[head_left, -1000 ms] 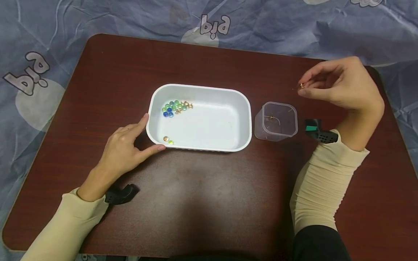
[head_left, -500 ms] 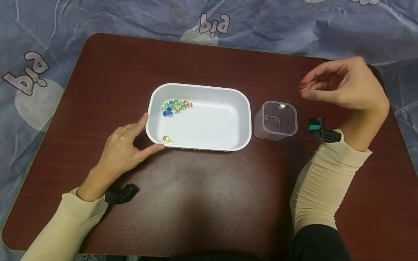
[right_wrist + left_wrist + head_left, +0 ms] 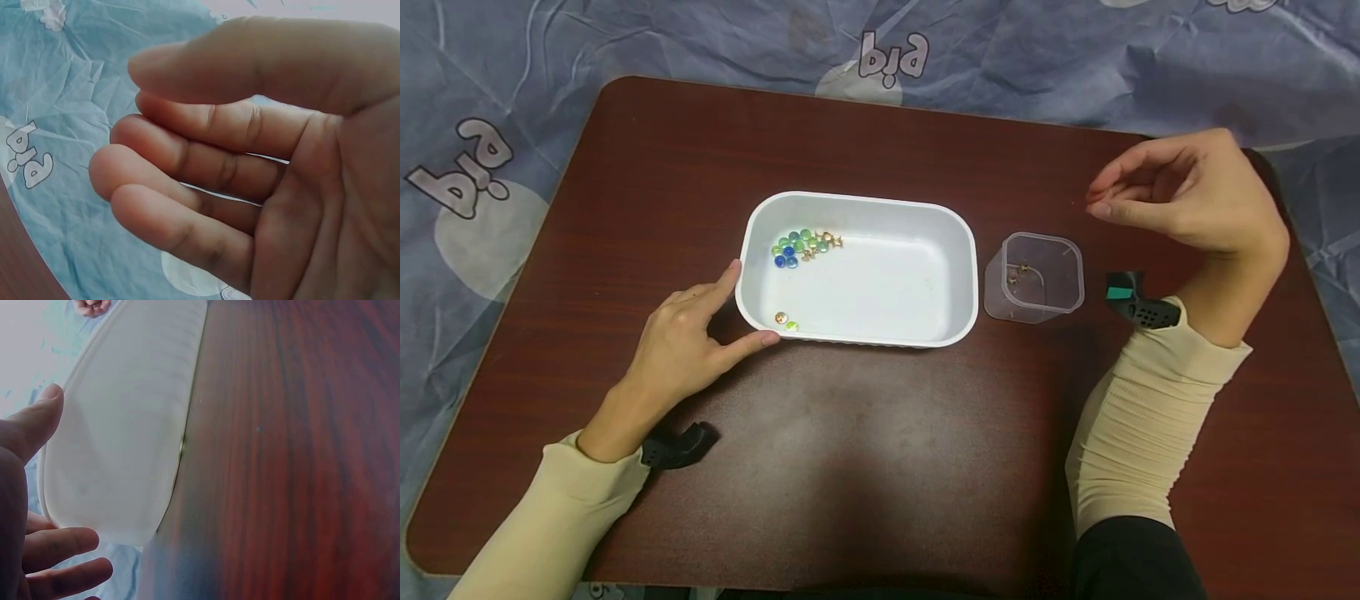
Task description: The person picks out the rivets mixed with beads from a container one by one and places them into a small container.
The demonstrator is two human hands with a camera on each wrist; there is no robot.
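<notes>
My left hand [image 3: 681, 337] rests at the near left corner of a white tray [image 3: 880, 340], its thumb on the front rim and index finger against the left end, fingers fairly straight. In the left wrist view the thumb [image 3: 47, 415] reaches over the rim. Inside the tray, a cluster of green and blue glass beads [image 3: 798, 247] lies beside small gold spool-shaped pieces [image 3: 837, 242]. A gold piece [image 3: 781, 317] and a yellow-green bead [image 3: 792, 327] lie near the front wall. My right hand [image 3: 1202, 196] hovers behind and right of a clear plastic container [image 3: 1060, 287], fingers loosely curled around nothing.
A few gold pieces [image 3: 1023, 268] lie in the clear container, just right of the tray. Both stand on a dark brown table [image 3: 820, 450]. Blue printed cloth [image 3: 1037, 58] surrounds the table's far and left edges. Black wrist cameras [image 3: 681, 447] sit at both cuffs.
The gold piece pinched in my right fingertips has left the hand, flown over toward the clear container, and now lies inside. The right hand has shifted slightly right. My left hand stays put.
</notes>
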